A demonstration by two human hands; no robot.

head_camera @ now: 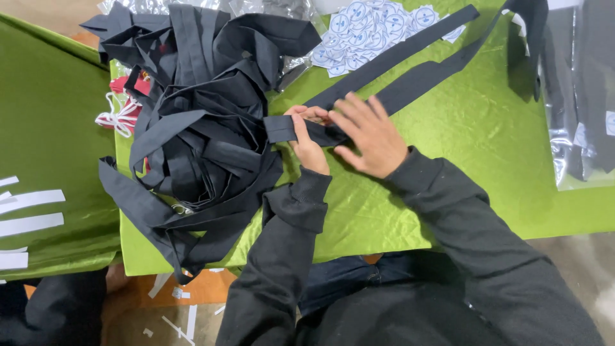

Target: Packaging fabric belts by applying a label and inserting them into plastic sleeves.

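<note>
two hands work one black strap [397,83] on the green cloth [474,147], just right of the heap [205,141]. left hand [309,142] pinches the folded end; right hand [368,134] lies flat, fingers spread, pressing it. most strap trails unfolded toward the stickers [371,25]; judging by that, folding has barely begun.

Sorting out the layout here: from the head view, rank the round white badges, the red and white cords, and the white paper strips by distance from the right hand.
From the right hand:
1. Round white badges, above it.
2. Red and white cords, left, behind the black fabric pile.
3. White paper strips, far left edge.
</note>
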